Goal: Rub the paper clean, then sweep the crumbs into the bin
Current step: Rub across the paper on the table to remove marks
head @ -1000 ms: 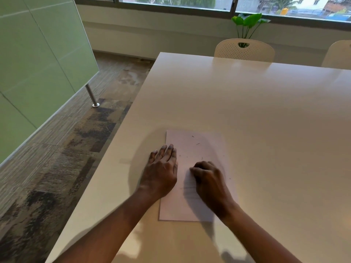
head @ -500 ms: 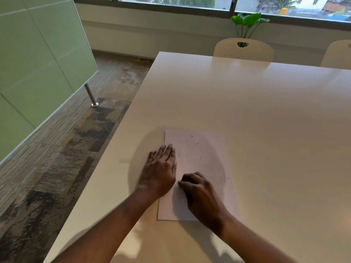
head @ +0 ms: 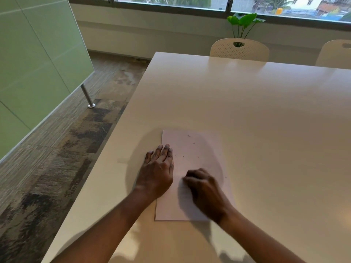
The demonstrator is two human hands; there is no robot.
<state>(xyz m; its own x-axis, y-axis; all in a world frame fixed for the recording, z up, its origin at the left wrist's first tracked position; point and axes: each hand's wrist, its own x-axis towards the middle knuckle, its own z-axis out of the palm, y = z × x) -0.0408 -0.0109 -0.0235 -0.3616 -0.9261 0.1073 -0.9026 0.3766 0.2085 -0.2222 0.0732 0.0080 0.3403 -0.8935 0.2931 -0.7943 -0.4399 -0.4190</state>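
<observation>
Paper (head: 191, 149): laid flat on the table (head: 247, 103), close to its left edge; both hands are set on it
Right hand (head: 205, 188): curled and blurred, fingertips lowered onto the sheet's middle; whether anything is pinched cannot be told
Left hand (head: 156, 171): pressed flat, fingers straight and together, across the sheet's left edge
Crumbs (head: 193, 143): few dark specks, scattered over the sheet's far half
Chair (head: 239, 49): drawn up at the far side; a plant (head: 244, 20) is seen behind it
</observation>
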